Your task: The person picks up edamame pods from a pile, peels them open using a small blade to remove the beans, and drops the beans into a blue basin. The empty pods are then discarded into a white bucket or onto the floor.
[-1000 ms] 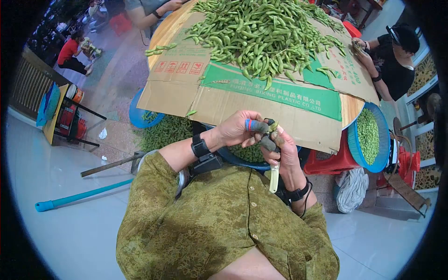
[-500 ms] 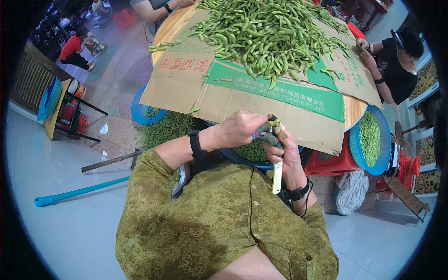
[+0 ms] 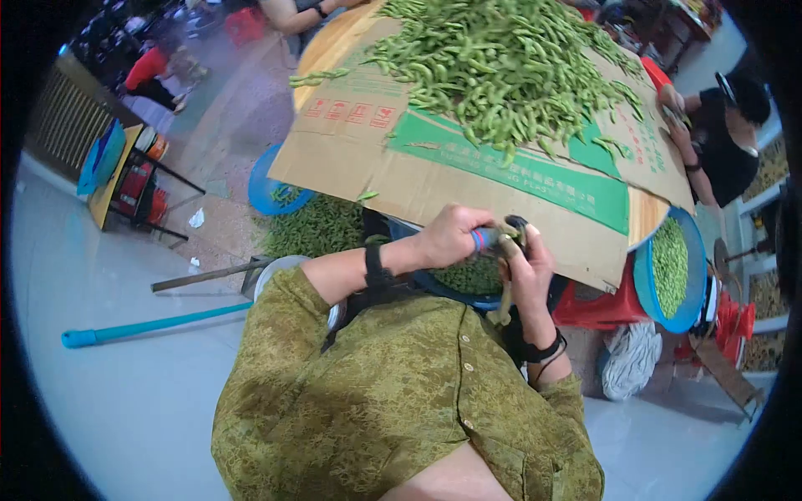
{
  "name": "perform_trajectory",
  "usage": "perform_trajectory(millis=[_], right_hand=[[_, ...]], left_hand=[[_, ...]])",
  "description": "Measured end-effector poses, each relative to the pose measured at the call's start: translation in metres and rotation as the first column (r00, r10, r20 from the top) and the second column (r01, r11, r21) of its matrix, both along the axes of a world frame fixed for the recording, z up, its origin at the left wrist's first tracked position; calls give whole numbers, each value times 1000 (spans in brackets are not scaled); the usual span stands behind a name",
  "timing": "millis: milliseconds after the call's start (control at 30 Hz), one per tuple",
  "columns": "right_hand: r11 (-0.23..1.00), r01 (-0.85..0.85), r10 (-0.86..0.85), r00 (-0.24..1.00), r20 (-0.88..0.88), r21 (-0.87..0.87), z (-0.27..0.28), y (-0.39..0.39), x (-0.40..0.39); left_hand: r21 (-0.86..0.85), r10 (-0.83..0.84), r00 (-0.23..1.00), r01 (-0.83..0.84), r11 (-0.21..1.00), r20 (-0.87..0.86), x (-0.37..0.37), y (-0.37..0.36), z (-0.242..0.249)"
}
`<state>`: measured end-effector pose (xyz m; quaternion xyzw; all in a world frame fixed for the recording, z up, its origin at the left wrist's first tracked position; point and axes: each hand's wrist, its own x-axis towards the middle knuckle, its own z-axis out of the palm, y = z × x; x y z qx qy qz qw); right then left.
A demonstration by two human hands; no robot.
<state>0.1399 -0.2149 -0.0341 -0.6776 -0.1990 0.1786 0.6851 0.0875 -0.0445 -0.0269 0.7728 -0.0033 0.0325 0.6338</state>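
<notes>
Under the pod heap: brown cardboard sheet (image 3: 334, 159), green band and red symbols printed on it, covering a round wooden table (image 3: 647, 215).
Left of the cardboard sheet: speckled floor, blue plastic basin (image 3: 266, 185), teal pole (image 3: 159, 324) on pale glossy tiles.
Right of the cardboard sheet: round blue plastic basket (image 3: 642, 280) of shelled green beans (image 3: 670, 265), beside a red plastic stool (image 3: 589, 307).
Beyond its right edge: person in a black cap (image 3: 725, 150), hands near the table.
Pod texture: heaped green bean pods (image 3: 510, 75), curved, bumpy, loosely tangled.
Off its near edge: small green bean pod (image 3: 508, 235), blurred, between both hands.
Left hand (image 3: 454, 240): fingers curled together, tips clamped on that pod; covering banded blue and red.
Right hand (image 3: 530, 267): fingers folded around a slim pale handle (image 3: 505, 307), thumb at the pod.
Cardboard edges: straight, creased; near edge overhangs the table.
Open room: air between the near edge and the patterned olive shirt (image 3: 376, 384) is narrow.
</notes>
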Motion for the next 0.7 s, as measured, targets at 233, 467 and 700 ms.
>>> perform_trajectory(millis=[233,467,700], right_hand=[[986,32,33,923,384,-163,-9,-8,12],[985,78,5,881,473,-155,-23,-12,12],[987,78,-8,900,437,-142,-14,-15,12]], left_hand=[[-48,-54,998,53,997,-33,-6,0,9],[167,-7,996,-8,986,90,-3,-10,-5],[297,-77,980,18,955,186,-8,-14,-5]])
